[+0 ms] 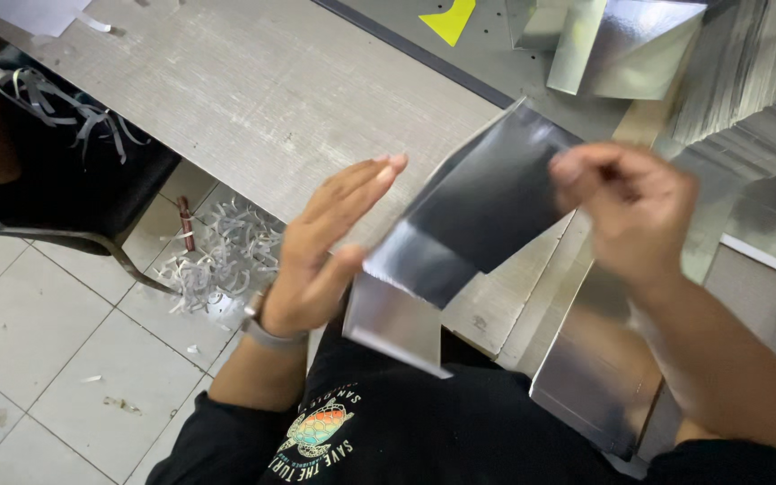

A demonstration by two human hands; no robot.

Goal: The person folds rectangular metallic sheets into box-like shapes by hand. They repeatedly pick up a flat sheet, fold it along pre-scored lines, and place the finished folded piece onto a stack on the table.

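Grey worktable, pale tiled floor, paper shreds, perhaps a dark chair

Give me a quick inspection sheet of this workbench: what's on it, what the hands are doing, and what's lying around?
Surface: grey wood-grain table, mostly bare.
Job's things: silvery folded sheet, held above the table edge.
Clutter: more silvery sheets at the far side; yellow scrap.
Hands: left hand flat and open against the sheet's edge; right hand pinching its far end, blurred.
Cables: nothing seen.
Surroundings: tiled floor with shredded strips; dark chair.
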